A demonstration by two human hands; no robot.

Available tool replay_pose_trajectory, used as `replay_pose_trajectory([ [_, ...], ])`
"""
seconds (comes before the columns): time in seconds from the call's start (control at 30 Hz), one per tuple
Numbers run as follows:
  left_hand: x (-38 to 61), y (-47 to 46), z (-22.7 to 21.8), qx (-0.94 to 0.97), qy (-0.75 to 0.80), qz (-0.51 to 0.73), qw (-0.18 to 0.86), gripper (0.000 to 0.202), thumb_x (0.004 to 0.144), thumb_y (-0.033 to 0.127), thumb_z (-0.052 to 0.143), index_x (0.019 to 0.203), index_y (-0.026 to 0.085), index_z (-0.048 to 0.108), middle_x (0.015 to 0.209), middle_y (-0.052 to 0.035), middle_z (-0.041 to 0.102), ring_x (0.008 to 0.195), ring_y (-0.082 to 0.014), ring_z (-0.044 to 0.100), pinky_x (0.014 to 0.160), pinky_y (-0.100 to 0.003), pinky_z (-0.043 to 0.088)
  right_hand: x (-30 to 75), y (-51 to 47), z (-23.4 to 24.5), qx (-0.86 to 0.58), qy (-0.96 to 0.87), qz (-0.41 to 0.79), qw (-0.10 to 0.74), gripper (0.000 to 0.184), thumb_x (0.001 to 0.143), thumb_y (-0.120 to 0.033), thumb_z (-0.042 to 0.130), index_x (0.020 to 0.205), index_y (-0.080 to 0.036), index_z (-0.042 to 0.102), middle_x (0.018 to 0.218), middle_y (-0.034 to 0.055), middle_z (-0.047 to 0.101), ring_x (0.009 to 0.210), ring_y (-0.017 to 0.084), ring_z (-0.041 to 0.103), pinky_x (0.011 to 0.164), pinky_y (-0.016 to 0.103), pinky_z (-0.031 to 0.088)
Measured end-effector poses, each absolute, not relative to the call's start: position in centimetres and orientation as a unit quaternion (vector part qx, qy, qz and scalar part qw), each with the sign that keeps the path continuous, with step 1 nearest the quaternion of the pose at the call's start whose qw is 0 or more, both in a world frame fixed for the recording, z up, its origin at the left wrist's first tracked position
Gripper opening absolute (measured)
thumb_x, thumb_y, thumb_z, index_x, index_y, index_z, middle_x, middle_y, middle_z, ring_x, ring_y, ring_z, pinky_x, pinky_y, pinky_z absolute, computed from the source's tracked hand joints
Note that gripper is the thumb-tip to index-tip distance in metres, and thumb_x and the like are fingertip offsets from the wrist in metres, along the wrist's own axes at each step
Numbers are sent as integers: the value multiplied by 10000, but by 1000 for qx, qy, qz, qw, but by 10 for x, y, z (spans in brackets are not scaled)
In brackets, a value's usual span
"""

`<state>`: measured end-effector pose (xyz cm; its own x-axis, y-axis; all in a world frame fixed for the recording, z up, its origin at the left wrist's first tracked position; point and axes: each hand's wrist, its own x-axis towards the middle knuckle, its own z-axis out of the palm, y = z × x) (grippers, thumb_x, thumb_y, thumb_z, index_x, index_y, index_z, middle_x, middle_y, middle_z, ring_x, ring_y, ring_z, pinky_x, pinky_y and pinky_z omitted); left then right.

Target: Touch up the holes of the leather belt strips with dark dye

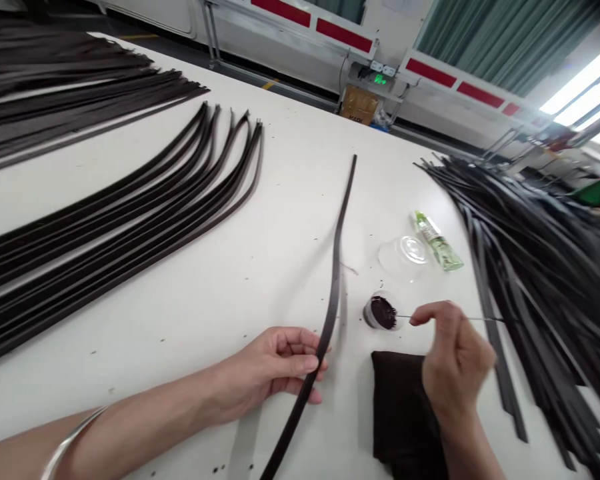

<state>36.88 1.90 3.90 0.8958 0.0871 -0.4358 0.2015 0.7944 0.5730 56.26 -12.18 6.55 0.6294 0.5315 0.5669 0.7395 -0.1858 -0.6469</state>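
My left hand (285,367) pinches a long flat black strip (334,287) between thumb and fingers, with the strip's far end reaching up over the white table. In my right hand (455,360) is a thin metal rod (480,319), gripped near its middle. Its left tip reaches the mouth of a small clear cup (369,316) tipped towards me, with dark paste (383,312) inside. Behind the cup are a clear round lid (397,261) and a green-and-white tube or packet (439,243). A folded black cloth (397,407) lies partly under my right wrist.
Bundles of black strips (145,200) cover the left of the white table (205,313), with more strips (55,100) behind them. A large loose pile of strips (545,267) lies at the right. Beyond the table stands a cardboard box (359,105). A green sleeve (597,191) shows at far right.
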Motion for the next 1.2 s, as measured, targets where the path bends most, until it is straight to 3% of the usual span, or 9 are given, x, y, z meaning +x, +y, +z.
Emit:
replay_pose_trajectory([
  [0.1, 369, 21, 39, 323, 240, -33, 915, 132, 810, 198, 749, 907, 159, 669, 864, -36, 656, 769, -127, 588, 774, -345, 583, 587, -123, 56, -783, -466, -104, 399, 324, 995, -234, 406, 712, -186, 557, 698, 11, 594, 692, 139, 539, 654, 286, 410],
  [0.23, 369, 22, 37, 329, 247, -34, 911, 148, 811, 208, 749, 933, 167, 677, 884, -40, 654, 781, -136, 581, 731, -316, 575, 597, -121, 40, -772, -514, -113, 355, 289, 992, -174, 403, 728, -193, 518, 669, 1, 572, 702, 142, 504, 654, 281, 411],
  [0.73, 369, 21, 37, 335, 251, -35, 908, 123, 819, 203, 741, 930, 184, 692, 896, -41, 645, 812, -142, 562, 737, -317, 568, 594, -116, 32, -770, -534, -117, 330, 279, 992, -192, 420, 732, -198, 519, 654, -8, 567, 686, 143, 490, 727, 306, 407],
  [0.83, 368, 21, 35, 338, 249, -31, 907, 125, 826, 202, 733, 939, 177, 687, 917, -51, 646, 836, -152, 565, 756, -336, 570, 588, -120, 40, -777, -500, -104, 368, 304, 1004, -224, 388, 742, -194, 539, 680, 2, 591, 704, 144, 520, 700, 295, 414],
  [1.07, 368, 21, 35, 329, 241, -19, 913, 130, 812, 200, 745, 926, 167, 691, 901, -50, 645, 829, -150, 573, 778, -358, 572, 565, -123, 60, -774, -288, 34, 563, 438, 997, -432, 370, 716, -184, 597, 734, 29, 624, 713, 152, 579, 688, 298, 439],
  [1.2, 369, 21, 36, 318, 231, -21, 919, 155, 779, 208, 777, 893, 158, 685, 870, -52, 656, 780, -138, 584, 771, -351, 572, 549, -120, 59, -739, -303, 68, 598, 410, 986, -431, 394, 741, -174, 599, 725, 45, 612, 689, 161, 575, 668, 312, 452],
])
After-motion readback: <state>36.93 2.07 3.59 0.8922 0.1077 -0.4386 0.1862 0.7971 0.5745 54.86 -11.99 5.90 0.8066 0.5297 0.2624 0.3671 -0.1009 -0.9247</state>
